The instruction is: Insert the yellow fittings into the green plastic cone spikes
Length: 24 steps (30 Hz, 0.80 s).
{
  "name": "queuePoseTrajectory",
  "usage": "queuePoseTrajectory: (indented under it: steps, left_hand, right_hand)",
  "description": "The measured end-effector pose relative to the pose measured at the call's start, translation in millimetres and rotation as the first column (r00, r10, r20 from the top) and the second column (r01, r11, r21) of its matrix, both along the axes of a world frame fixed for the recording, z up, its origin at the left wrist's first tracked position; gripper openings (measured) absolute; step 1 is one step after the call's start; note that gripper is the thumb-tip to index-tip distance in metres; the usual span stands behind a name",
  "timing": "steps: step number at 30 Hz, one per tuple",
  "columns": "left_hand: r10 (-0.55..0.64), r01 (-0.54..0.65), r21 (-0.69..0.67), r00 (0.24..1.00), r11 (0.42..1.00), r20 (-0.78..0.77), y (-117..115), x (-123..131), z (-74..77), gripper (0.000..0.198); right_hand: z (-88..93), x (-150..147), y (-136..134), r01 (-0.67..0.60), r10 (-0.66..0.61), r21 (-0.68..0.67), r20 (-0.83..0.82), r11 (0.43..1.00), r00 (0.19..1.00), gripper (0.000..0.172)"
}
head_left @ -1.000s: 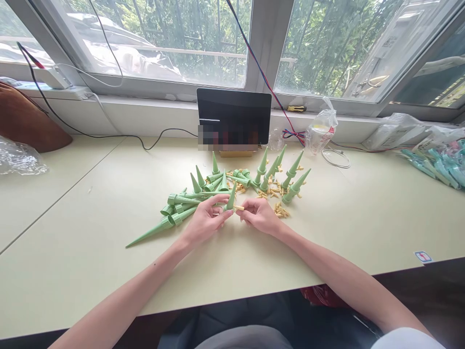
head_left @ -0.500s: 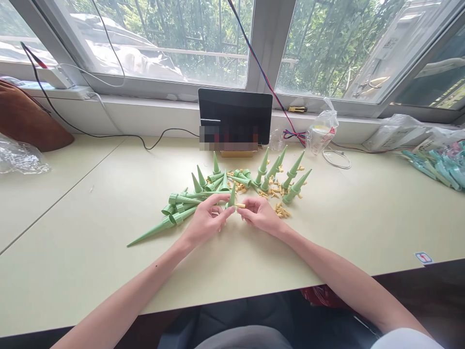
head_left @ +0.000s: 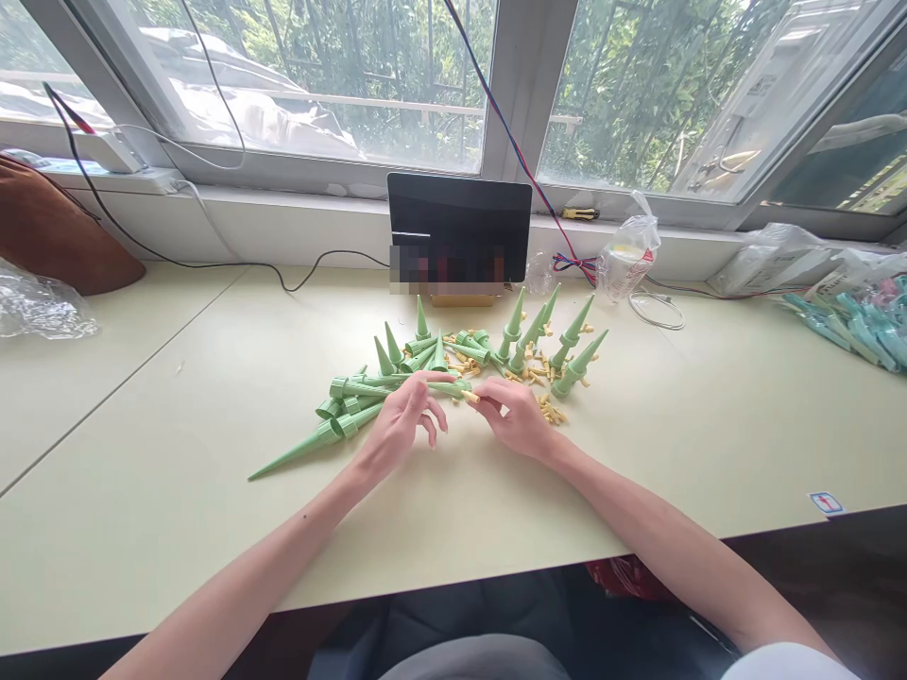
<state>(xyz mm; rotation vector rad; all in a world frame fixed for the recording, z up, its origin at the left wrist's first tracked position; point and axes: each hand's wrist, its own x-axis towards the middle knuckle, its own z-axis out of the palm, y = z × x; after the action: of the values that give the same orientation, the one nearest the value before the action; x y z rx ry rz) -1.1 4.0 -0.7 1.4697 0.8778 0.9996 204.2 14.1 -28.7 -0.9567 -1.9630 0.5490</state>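
A green plastic watering spike [head_left: 445, 388] with a yellow peg-like piece [head_left: 470, 397] at its wide end lies tilted over between my hands, pointing left. My right hand [head_left: 517, 416] is closed, its fingertips pinching the spike at that wide end. My left hand [head_left: 407, 416] has its fingers apart, with the index finger alongside the spike; whether it touches is unclear. Left of it lies a pile of green spikes [head_left: 354, 387]. Beyond my right hand, several spikes fitted with yellow pieces [head_left: 577, 364] stand upright, with loose yellow pieces [head_left: 551, 411] beside them.
A dark-screened tablet [head_left: 459, 222] leans at the back on a small box. A bagged cup [head_left: 627, 260] and a coiled white cable [head_left: 658, 310] sit to its right. Bags of teal items [head_left: 857, 326] lie far right; a brown bag [head_left: 63, 227] and clear plastic [head_left: 42, 302] are far left.
The spike has tipped from upright to lying over, its point now toward the left. My left fingers have loosened and spread, while my right fingers have moved onto the wide end.
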Motion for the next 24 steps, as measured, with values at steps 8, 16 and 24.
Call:
queuePoseTrajectory:
  steps: [8, 16, 24]
  left_hand:
    - [0.112, -0.111, -0.069, 0.994, 0.991, 0.008, 3.6, 0.5, -3.1, 0.051]
    - [0.047, -0.06, -0.126, 0.993, 0.99, -0.104, 1.3, 3.6, 0.5, 0.04]
    - [0.008, -0.028, -0.192, 0.995, 0.981, -0.102, 1.5, 3.2, 4.8, 0.045]
  right_hand:
    - [-4.2, 2.9, 1.8, -0.033, 0.031, 0.065, 0.033, 0.997, 0.999, 0.03]
    - [-8.0, 4.2, 3.2, -0.059, 0.052, 0.134, 0.06, 0.989, 0.997, 0.025]
    - [-11.9, 4.7, 5.4, -0.067, 0.059, 0.184, 0.053, 0.981, 0.997, 0.025]
